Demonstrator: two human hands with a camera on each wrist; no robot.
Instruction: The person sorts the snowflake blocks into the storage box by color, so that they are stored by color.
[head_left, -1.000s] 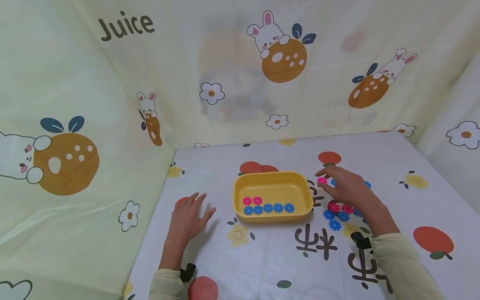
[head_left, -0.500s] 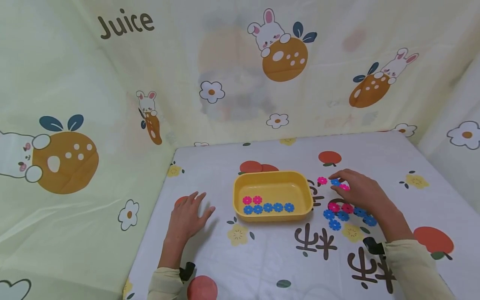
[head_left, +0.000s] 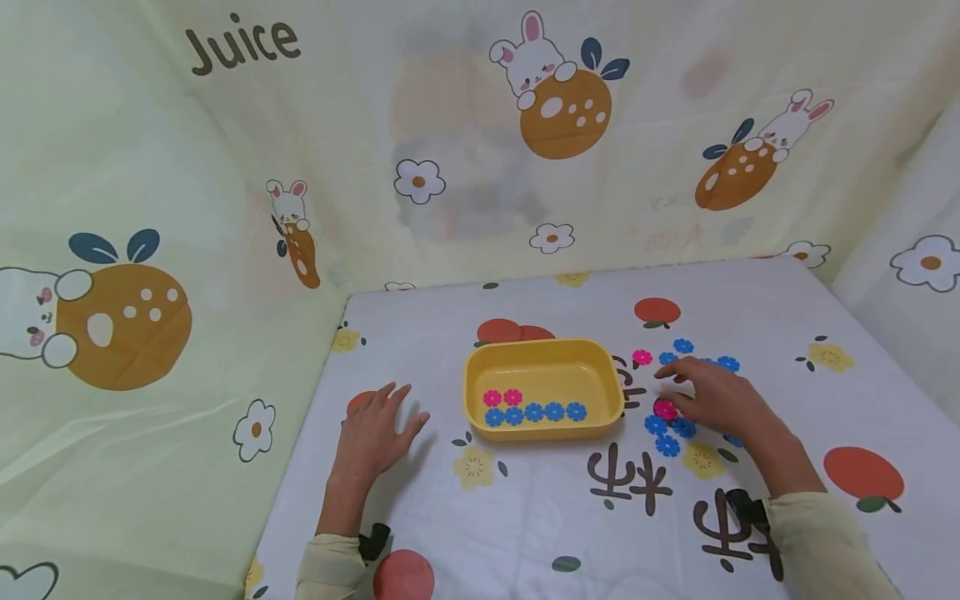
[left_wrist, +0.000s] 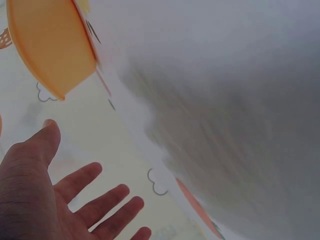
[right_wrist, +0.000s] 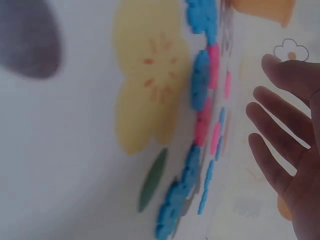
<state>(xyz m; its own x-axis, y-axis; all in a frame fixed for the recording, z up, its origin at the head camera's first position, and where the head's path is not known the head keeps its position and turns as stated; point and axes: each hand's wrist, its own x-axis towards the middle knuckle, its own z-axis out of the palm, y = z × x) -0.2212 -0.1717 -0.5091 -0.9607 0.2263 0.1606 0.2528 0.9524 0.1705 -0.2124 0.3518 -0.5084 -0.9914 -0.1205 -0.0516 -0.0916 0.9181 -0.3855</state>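
Seven flower discs (head_left: 534, 412) sit in our yellow tray (head_left: 543, 432); loose discs (head_left: 667, 446) cluster on the worktop (head_left: 517, 525) about our R hand (head_left: 712, 396), fingers parted, nothing visibly gripped. L hand (head_left: 375, 433) empty, fingers spread, left of tray. Prob. risk: reaching low, we'd knock crowded discs.

tray (head_left: 558, 377): seven flower pieces (head_left: 534, 412) | right fingers (head_left: 684, 365) — near loose pieces (head_left: 667, 446) | left fingers (head_left: 399, 402) — spread
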